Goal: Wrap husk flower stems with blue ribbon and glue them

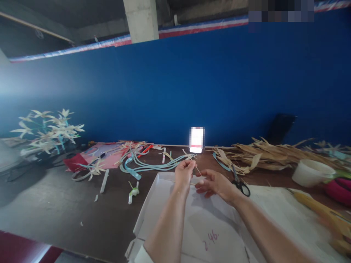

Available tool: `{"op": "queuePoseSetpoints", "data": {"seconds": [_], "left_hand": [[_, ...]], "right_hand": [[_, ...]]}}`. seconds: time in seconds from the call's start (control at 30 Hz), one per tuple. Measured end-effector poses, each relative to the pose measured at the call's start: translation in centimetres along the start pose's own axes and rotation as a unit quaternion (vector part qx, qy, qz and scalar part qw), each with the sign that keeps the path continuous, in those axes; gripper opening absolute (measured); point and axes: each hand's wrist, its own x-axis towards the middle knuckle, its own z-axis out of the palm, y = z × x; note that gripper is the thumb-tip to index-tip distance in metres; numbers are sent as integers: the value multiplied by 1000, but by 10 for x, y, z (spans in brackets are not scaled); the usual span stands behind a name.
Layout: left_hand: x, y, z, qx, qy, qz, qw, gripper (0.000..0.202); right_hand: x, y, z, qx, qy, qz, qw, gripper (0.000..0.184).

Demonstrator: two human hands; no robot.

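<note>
My left hand [185,172] is closed in a pinch on a thin straw-coloured strand [198,171], which slants down to the right. Close to the strand's lower end is my right hand [215,184], its fingers curved and apart. A second thin pale stick [192,184] shows by the right fingertips; whether they touch it I cannot tell. Below both hands lies a shallow white box lid [170,204] with handwritten digits. Long pale-blue wrapped stems [153,168] curve away to the left of my left hand.
Scissors [241,185] lie right of the lid. Dried husks [271,155] and a white tub [312,172] stand farther right. A lit phone [196,140] leans on the blue partition [219,80]. Pale husk flowers [52,131] stand far left, beyond scattered scraps [104,181].
</note>
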Motion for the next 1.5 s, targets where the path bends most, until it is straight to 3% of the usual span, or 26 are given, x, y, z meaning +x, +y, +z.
{"op": "queuePoseSetpoints", "data": {"seconds": [0.3, 0.5, 0.63, 0.7, 0.8, 0.97, 1.17, 1.5], "left_hand": [[-4, 2, 3, 80, -38, 3, 996, 25], [-6, 3, 5, 69, -52, 3, 996, 24], [-6, 6, 4, 51, -42, -6, 998, 27], [-6, 7, 4, 30, -48, -21, 998, 27], [-5, 5, 4, 17, -70, -29, 997, 27], [-5, 2, 4, 47, -89, -13, 995, 28], [-8, 3, 4, 98, -110, 23, 989, 26], [-8, 1, 5, 83, -108, 32, 990, 26]], "right_hand": [[2, -4, -8, -45, 93, -60, 993, 48], [-4, -9, -7, -77, 69, -67, 992, 45], [-7, -14, -7, -84, 52, -45, 994, 56], [-6, -13, -9, -82, 72, -30, 994, 59], [-1, -8, -13, -56, 101, -39, 993, 53], [4, 1, -13, 11, 72, -58, 996, 41], [4, 3, -9, 12, 86, -40, 995, 39], [7, 5, -10, 44, 93, -41, 994, 34]]}}
